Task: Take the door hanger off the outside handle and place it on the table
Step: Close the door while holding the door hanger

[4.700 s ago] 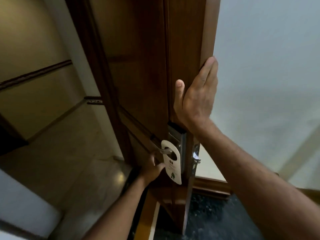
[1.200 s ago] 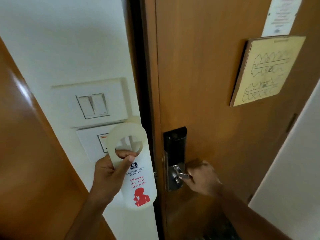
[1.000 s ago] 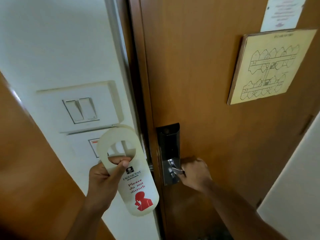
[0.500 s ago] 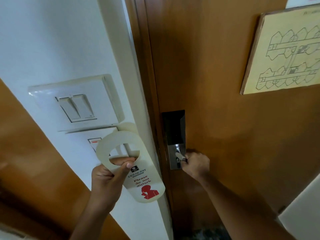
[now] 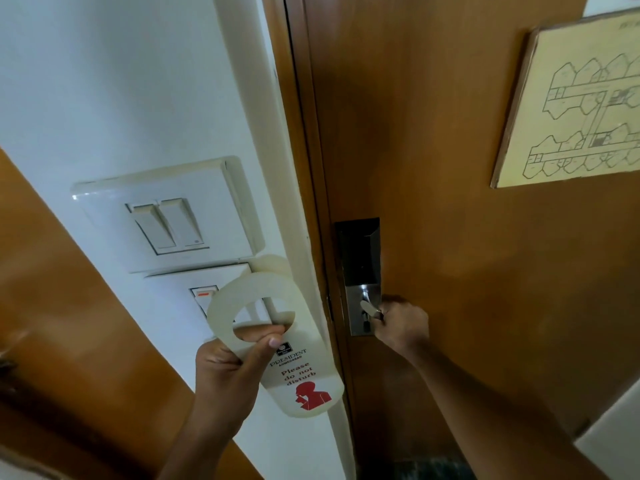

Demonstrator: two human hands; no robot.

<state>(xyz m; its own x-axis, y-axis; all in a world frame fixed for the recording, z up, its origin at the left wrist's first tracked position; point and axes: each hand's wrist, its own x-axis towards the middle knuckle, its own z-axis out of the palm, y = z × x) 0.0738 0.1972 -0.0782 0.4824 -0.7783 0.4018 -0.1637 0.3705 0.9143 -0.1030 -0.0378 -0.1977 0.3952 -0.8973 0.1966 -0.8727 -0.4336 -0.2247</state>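
A cream door hanger [image 5: 298,372] with red "Please do not disturb" print and a round hole is upright in my left hand [image 5: 228,368], thumb across its front just under the hole. It is held in front of the white wall, left of the door edge. My right hand [image 5: 401,323] is closed around the metal lever handle [image 5: 369,308] on the inside face of the wooden door [image 5: 450,168], below the dark lock plate [image 5: 360,251]. The door sits against its frame. No table is in view.
A double light switch [image 5: 166,223] and a second switch plate [image 5: 204,296] are on the white wall behind the hanger. A framed floor plan [image 5: 571,105] hangs on the door at upper right. A brown wooden panel [image 5: 69,323] fills the left.
Earlier my left hand took the hanger from the outside handle. Since then the door has swung shut against the frame under my right hand, and the hanger stays in my left.
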